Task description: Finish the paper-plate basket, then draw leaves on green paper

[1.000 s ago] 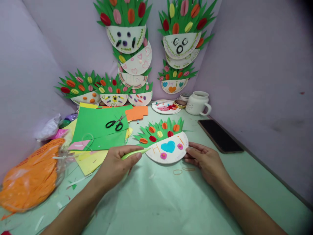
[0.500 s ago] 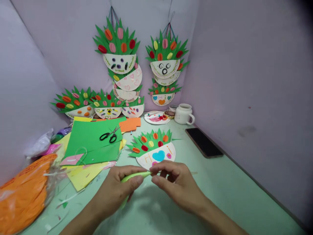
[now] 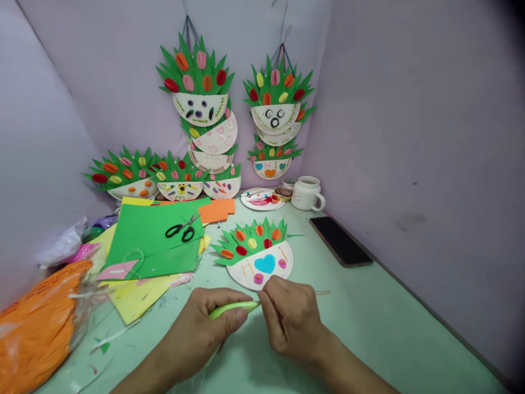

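My left hand (image 3: 209,323) is wrapped round a lump of light green modelling clay (image 3: 232,308), its far end drawn out to a thin point toward the right. At that point my right hand (image 3: 293,320) is closed, thumb and fingertips pinching the tip. Most of the clay is hidden in my left palm. Just beyond my hands lies a half paper plate decorated as a flower basket (image 3: 262,262), with green paper leaves, paper flowers, a blue heart and pink spots with small orange centres.
Black-handled scissors (image 3: 180,229) rest on green paper sheets (image 3: 151,235) at left. An orange clay packet (image 3: 41,328) sits nearer. A white mug (image 3: 305,192), a round plate (image 3: 261,203) and a phone (image 3: 340,241) stand or lie behind. Finished baskets (image 3: 200,109) hang on the wall.
My right hand's fingers have curled in tighter at the clay's tip, and the hand has turned knuckles up. Both hands sit slightly lower in view, baring more of the basket's lower edge.
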{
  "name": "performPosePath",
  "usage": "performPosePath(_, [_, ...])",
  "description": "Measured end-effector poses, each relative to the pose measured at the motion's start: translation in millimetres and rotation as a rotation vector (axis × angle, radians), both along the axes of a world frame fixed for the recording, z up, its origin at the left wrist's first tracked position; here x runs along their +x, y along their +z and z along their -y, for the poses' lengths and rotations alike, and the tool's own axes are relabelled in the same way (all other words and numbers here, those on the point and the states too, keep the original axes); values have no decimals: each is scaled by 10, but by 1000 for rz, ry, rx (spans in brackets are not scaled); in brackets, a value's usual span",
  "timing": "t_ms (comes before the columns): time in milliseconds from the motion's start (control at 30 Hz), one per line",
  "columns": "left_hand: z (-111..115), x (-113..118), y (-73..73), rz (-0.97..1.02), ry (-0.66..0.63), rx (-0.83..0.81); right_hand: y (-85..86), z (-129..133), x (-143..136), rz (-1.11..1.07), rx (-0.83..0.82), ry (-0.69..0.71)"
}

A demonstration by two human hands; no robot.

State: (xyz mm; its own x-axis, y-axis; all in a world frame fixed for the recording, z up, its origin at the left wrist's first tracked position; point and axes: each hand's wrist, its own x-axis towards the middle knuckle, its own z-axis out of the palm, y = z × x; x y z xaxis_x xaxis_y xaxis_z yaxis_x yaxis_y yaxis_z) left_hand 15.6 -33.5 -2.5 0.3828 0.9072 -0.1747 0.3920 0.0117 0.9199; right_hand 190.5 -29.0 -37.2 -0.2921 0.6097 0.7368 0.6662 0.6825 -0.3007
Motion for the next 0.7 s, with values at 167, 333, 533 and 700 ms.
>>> performPosePath(167, [20,-8,-27,-104,-33,296,-33,-5,-30,-134,-281,40])
performPosePath(333, [-27,-111,-30,-194,-16,552,50,-94,83,-491,-751,152])
performPosePath(533, [-118,-195,53,-231,143,424,157,-184,258,-847,-1023,180])
performPosePath(700, [-64,-139,54,-196,20,349,117,-131,164,-694,-1279,340])
